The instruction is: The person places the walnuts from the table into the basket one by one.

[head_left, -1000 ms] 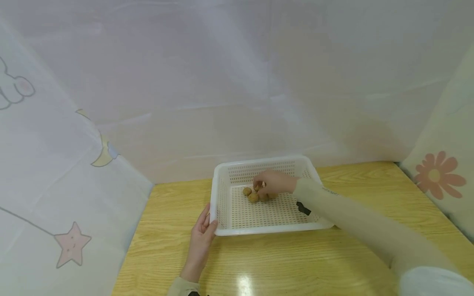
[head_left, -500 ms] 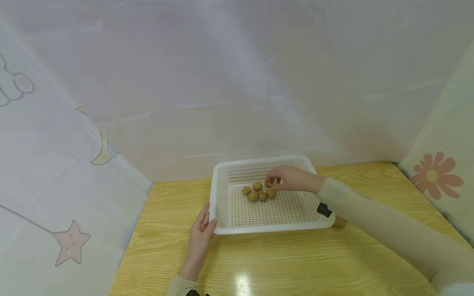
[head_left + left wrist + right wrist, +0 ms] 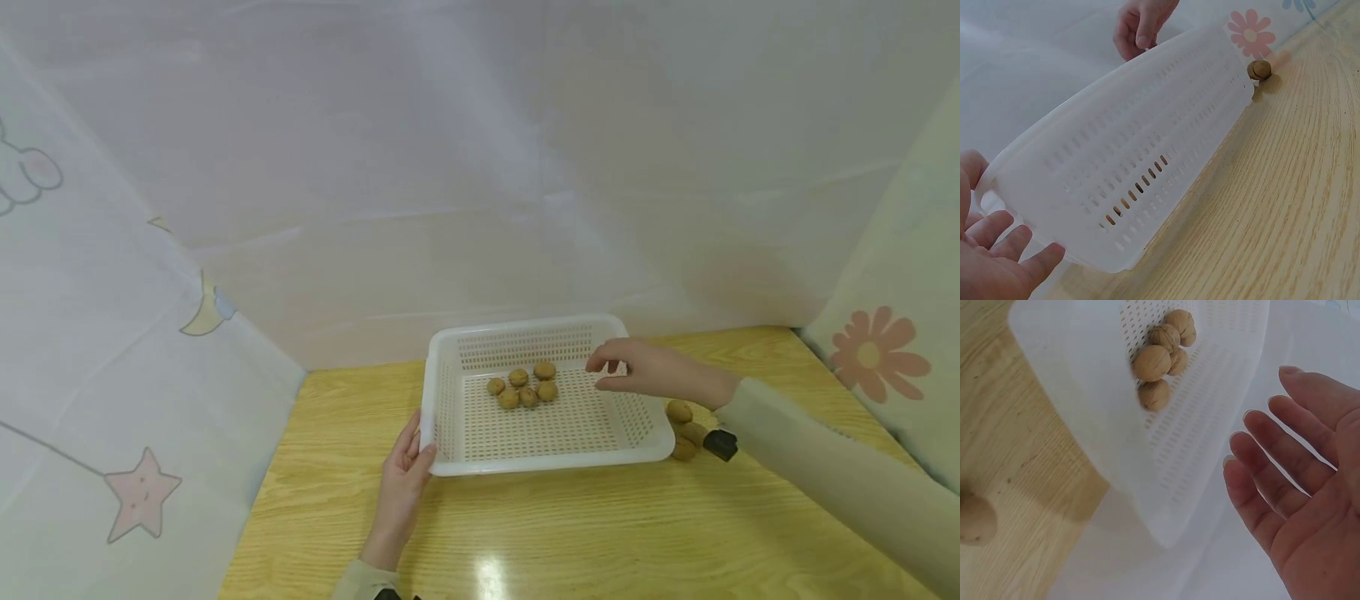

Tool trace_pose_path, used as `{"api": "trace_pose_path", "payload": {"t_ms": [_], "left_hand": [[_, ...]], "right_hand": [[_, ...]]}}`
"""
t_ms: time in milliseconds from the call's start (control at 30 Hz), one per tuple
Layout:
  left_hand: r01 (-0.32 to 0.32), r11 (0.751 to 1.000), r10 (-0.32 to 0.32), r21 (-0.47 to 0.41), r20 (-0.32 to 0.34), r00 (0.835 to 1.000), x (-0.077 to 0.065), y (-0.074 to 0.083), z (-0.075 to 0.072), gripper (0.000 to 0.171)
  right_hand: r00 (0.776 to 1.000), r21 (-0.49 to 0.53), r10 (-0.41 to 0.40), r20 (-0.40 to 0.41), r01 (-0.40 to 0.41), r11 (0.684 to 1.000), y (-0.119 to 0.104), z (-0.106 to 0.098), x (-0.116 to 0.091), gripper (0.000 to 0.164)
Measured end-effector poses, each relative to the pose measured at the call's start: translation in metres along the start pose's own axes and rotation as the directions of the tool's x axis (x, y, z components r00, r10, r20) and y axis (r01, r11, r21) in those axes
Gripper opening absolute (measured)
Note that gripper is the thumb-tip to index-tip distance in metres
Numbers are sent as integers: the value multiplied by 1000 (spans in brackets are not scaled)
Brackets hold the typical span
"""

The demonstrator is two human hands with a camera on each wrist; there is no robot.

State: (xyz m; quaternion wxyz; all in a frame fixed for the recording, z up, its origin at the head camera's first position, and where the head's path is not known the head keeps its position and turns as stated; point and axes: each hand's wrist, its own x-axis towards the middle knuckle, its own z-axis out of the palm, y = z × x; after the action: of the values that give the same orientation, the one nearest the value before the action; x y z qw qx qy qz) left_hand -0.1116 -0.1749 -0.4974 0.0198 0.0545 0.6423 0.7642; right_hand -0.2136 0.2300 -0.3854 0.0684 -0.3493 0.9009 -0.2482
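Observation:
A white perforated plastic basket (image 3: pixel 551 462) stands on the wooden table with several walnuts (image 3: pixel 528 397) grouped on its floor, left of centre. My left hand (image 3: pixel 403 475) holds the basket's left end, thumb on the rim and fingers outside it. In the left wrist view the fingertips (image 3: pixel 1047 259) rest near the underside of that rim. My right hand (image 3: pixel 660 371) hovers over the basket's right side, fingers apart and nothing between them. The right wrist view shows this hand (image 3: pixel 1304 475) with its palm bare and fingers loosely spread.
More walnuts (image 3: pixel 680 411) lie on the table (image 3: pixel 570 533) just outside the basket's right end, under the right forearm. A pale fabric sheet (image 3: pixel 480 208) hangs behind the table, with printed panels at both sides.
My right hand has moved from the walnuts in the basket to the right, letting go of a walnut among them. The walnuts outside have come into view. My left hand stays at the rim.

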Motion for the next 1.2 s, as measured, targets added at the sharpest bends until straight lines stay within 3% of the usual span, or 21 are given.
{"api": "trace_pose_path", "payload": {"t_ms": [433,633,933,1200], "left_hand": [[14,1000,-14,-14,-4,1000,0,0,-1,69],[1,1000,-1,-3,0,1000,1,1,-1,68],[18,1000,-18,-17,-10,1000,1,2,-1,69],[31,999,-31,-28,-2,1000,0,0,-1,68]], "right_hand": [[985,61,134,-111,-128,990,23,-8,-62,23],[976,11,158,-147,-159,987,39,-6,-85,24],[967,-26,179,-180,-187,982,89,26,-99,20],[949,34,290,-123,-288,957,111,50,-100,31]]}}
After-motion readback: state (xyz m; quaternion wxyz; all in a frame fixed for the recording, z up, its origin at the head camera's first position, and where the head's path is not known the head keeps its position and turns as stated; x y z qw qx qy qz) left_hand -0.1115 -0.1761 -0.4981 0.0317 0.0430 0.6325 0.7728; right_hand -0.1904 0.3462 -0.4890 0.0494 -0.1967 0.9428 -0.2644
